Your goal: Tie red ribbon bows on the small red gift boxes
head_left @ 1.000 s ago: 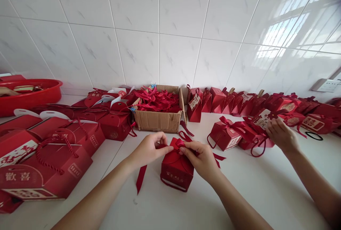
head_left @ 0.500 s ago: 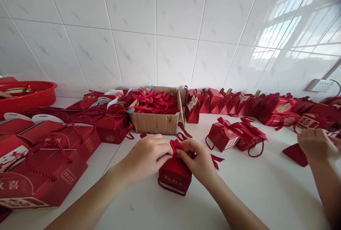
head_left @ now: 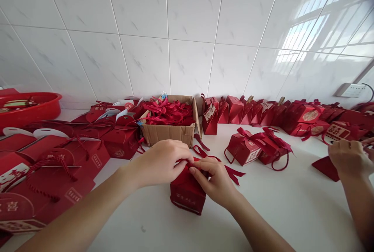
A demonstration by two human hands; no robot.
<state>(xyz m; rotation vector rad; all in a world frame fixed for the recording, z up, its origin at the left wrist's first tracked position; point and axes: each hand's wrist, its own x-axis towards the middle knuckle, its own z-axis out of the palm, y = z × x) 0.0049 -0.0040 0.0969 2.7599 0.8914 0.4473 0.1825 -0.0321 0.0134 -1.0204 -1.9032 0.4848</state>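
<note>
A small dark-red gift box (head_left: 187, 195) stands on the white table in front of me, gold lettering on its near face. Over its top, my left hand (head_left: 165, 162) pinches red ribbon, thumb and fingers pressed together. Close against it, my right hand (head_left: 214, 178) also has its fingertips closed on the ribbon at the box top. A loose length of red ribbon (head_left: 230, 172) trails to the right behind my right hand. The knot or fold between my fingertips is mostly hidden.
A cardboard box (head_left: 166, 134) of red ribbons stands by the tiled wall. Red gift boxes (head_left: 87, 154) crowd the left, beside a red basin (head_left: 43, 108). Two bow-tied boxes (head_left: 245, 148) sit to the right. Another person's hand (head_left: 349, 158) works at far right over red card.
My hands have drawn closer together and lower over the box top, covering the ribbon that showed there before. The box sits slightly further left in view.
</note>
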